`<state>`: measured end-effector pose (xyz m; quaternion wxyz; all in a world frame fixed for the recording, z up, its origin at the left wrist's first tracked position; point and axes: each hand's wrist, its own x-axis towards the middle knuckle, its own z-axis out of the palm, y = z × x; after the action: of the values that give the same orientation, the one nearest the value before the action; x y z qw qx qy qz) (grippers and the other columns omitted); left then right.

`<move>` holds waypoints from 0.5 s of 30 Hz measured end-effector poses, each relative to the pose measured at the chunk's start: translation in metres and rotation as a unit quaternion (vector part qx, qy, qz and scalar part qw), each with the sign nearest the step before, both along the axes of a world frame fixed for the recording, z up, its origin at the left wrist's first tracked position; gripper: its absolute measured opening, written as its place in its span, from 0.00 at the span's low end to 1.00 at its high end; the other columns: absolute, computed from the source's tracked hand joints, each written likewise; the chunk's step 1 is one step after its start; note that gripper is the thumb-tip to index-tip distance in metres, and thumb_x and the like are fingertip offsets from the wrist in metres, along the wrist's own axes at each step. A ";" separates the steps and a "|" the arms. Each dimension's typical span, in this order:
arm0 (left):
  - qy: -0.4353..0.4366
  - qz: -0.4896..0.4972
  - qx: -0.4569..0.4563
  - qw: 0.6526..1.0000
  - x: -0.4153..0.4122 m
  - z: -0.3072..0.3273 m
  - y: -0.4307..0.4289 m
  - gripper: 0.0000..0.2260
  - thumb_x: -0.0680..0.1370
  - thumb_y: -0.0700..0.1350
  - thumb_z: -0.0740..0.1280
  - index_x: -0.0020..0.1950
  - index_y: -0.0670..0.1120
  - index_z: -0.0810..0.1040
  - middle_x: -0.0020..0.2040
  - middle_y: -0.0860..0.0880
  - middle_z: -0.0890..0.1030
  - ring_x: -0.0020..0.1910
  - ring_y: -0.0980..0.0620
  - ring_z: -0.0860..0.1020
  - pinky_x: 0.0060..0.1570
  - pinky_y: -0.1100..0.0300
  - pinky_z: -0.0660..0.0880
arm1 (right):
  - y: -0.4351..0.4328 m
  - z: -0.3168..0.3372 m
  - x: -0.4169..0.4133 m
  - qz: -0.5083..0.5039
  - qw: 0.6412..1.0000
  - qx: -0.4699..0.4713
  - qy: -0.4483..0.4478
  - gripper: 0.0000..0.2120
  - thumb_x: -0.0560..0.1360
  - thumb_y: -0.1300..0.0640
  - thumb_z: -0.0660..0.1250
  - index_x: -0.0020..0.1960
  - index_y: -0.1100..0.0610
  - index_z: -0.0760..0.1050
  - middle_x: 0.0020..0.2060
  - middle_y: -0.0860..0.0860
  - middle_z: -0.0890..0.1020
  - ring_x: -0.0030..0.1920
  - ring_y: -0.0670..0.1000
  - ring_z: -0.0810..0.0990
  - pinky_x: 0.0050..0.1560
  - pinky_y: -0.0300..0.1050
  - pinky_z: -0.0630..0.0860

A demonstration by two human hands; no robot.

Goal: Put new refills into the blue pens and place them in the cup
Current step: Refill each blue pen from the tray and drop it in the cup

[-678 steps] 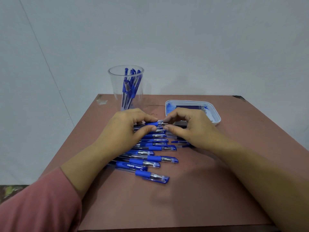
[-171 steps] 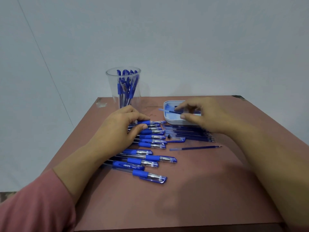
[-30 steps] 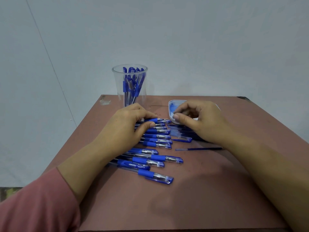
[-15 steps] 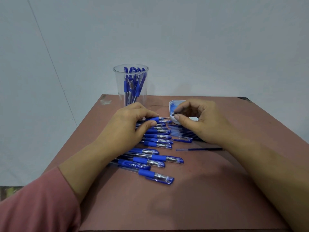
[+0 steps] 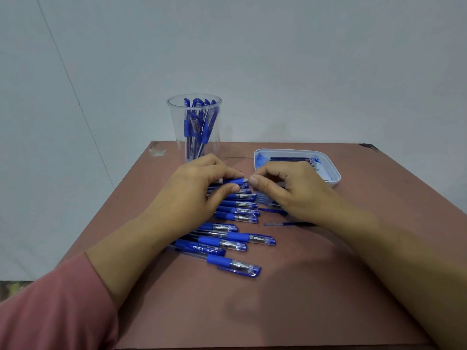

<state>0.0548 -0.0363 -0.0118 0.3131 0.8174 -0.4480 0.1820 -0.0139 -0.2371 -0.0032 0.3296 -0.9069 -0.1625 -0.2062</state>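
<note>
The left hand (image 5: 199, 190) grips the pen (image 5: 233, 181), the right hand (image 5: 285, 188) pinches its tip end; advisable: hold barrel level, twist tip on squarely.

- We see a reddish-brown surface (image 5: 290, 311) with a pale chipped patch (image 5: 157, 151) at its far left corner.
- Behind it we see a plain pale wall (image 5: 303, 59).

Blue pens (image 5: 235, 238) lie on a reddish-brown table (image 5: 290, 299), beside a clear cup (image 5: 194, 127), a white tray (image 5: 331, 170) and a pink sleeve (image 5: 55, 306).
</note>
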 end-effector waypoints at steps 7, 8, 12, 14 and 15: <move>-0.009 0.002 0.001 1.000 0.000 0.000 0.000 0.11 0.76 0.50 0.68 0.58 0.53 0.81 0.47 0.59 0.77 0.46 0.61 0.76 0.47 0.70 0.71 | -0.003 -0.001 0.003 -0.001 0.997 -0.065 -0.035 0.03 0.76 0.52 0.69 0.49 0.50 0.79 0.39 0.38 0.80 0.43 0.43 0.79 0.45 0.41 0.76; -0.012 0.002 0.002 1.000 0.000 0.000 0.000 0.11 0.76 0.50 0.68 0.58 0.53 0.81 0.48 0.59 0.77 0.46 0.61 0.76 0.47 0.69 0.72 | -0.003 -0.002 0.003 -0.005 0.998 -0.063 -0.019 0.06 0.76 0.49 0.67 0.50 0.50 0.80 0.39 0.41 0.81 0.42 0.44 0.79 0.44 0.42 0.76; -0.017 -0.001 0.005 1.000 0.000 0.000 0.001 0.12 0.76 0.51 0.66 0.58 0.52 0.81 0.48 0.58 0.76 0.46 0.60 0.76 0.47 0.68 0.72 | -0.005 0.000 0.002 0.008 0.997 -0.052 -0.049 0.14 0.73 0.50 0.72 0.58 0.50 0.78 0.44 0.43 0.81 0.44 0.44 0.80 0.47 0.39 0.77; -0.022 0.000 0.008 1.000 0.000 0.000 0.001 0.13 0.76 0.51 0.66 0.58 0.52 0.81 0.48 0.58 0.76 0.46 0.59 0.76 0.47 0.66 0.73 | -0.005 -0.001 0.004 0.013 0.993 -0.079 -0.086 0.10 0.73 0.57 0.72 0.54 0.54 0.79 0.43 0.37 0.79 0.44 0.42 0.79 0.46 0.36 0.76; -0.026 0.001 0.010 1.000 0.000 0.000 0.001 0.13 0.76 0.51 0.66 0.58 0.52 0.81 0.48 0.58 0.76 0.46 0.59 0.76 0.47 0.65 0.74 | -0.004 -0.002 0.005 0.011 0.992 -0.086 -0.090 0.08 0.74 0.57 0.71 0.53 0.55 0.80 0.42 0.35 0.77 0.43 0.40 0.78 0.46 0.34 0.75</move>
<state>0.0549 -0.0352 -0.0118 0.2934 0.8160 -0.4566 0.1989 -0.0089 -0.2412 -0.0049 0.2362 -0.9080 -0.2184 -0.2684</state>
